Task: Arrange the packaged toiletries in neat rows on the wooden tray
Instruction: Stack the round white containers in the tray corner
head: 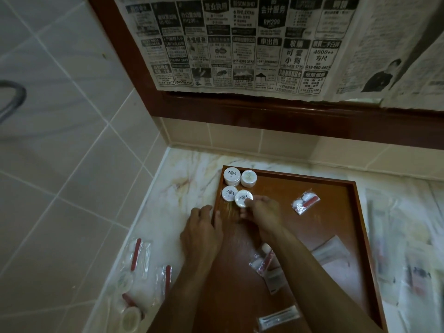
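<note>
- A round white packaged soap (243,199) is pinched between thumb and fingers of the right hand (263,212), low over the wooden tray (312,186) near its far left corner.
- Three like discs are already set there: two along the far edge (232,176) (249,178) and one (229,193) in a second row against the left edge.
- The left hand (204,227) is laid over the tray's left rim with fingers loosely bent, holding nothing; the tray appears to be steadied by it.
- The held disc is best lowered flat, just beside the second-row disc and in line under the far-right one, so that a square block is completed.
- The pinch should be released only once the disc sits level, lest its neighbours be nudged.
- A clear sachet (304,201) lies mid-tray, and further packets (264,260) near the tray's near edge are yet to be aligned.
</note>
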